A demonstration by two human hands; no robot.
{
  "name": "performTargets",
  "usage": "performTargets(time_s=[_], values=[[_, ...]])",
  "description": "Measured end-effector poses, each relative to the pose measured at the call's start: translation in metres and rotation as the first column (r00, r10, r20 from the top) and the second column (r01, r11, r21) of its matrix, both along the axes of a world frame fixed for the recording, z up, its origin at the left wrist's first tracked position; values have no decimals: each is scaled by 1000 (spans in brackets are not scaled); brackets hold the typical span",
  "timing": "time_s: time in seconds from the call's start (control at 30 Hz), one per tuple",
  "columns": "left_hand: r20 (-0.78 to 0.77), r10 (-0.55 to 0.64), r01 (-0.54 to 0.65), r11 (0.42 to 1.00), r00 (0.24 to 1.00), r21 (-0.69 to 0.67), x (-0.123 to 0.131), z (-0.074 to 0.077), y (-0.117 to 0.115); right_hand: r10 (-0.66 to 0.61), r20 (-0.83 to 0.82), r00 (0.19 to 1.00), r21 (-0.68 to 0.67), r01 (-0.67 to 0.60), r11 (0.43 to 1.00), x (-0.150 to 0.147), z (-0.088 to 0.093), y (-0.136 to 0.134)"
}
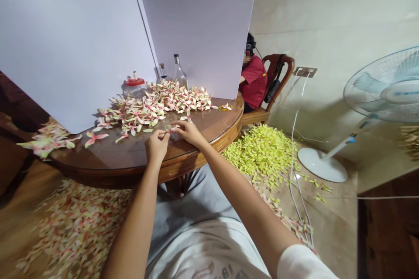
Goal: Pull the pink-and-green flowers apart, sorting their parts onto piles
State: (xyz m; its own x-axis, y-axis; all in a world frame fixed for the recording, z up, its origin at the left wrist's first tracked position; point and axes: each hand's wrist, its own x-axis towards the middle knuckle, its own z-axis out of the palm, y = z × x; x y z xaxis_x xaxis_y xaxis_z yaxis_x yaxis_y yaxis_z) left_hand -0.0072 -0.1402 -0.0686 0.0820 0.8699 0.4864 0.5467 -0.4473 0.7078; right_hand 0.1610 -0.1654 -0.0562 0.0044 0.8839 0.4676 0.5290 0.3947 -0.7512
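My left hand and my right hand meet above the front edge of a round wooden table. Between their fingertips is a small pink and pale-green flower piece, pinched from both sides. Just beyond my hands lies a large heap of similar pink and white flower pieces. A single flower rests apart from it on the left. Near the right edge of the heap is a small yellow coil.
Behind the heap stand a red-lidded jar, glass bottles and pale panels. A person in red sits beyond. Yellow-green pieces and pink ones cover the floor. A fan and cables stand right.
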Motion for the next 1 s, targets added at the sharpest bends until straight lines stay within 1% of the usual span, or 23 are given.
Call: performTargets(time_s=[0.23, 0.37, 0.47, 0.57, 0.63, 0.73, 0.83, 1.0], values=[[21, -35, 35, 999, 999, 23, 1, 0, -2, -49, 65, 997, -23, 51, 998, 1, 0, 1], [34, -50, 48, 998, 998, 43, 3, -1, -4, -77, 90, 993, -13, 79, 997, 3, -1, 0], [27, -83, 82, 995, 996, 52, 6, -1, -2, -112, 94, 989, -7, 113, 994, 5, -2, 1], [32, -110, 106, 990, 993, 92, 7, 1, -1, -134, 108, 985, 2, 134, 991, 6, -1, 2], [39, -133, 127, 983, 990, 130, 7, 3, -3, -115, 123, 986, 13, 114, 993, 4, 0, 1], [54, -200, 190, 971, 978, 145, 6, 5, -4, -36, 126, 991, 22, 33, 999, 1, 2, -1], [104, -246, 236, 967, 964, 100, 6, 4, -4, 35, 87, 996, 17, -37, 999, 0, 2, -1], [192, -274, 277, 961, 942, 10, 6, 0, -1, 79, -66, 995, -20, -80, 997, 3, -2, 3]])
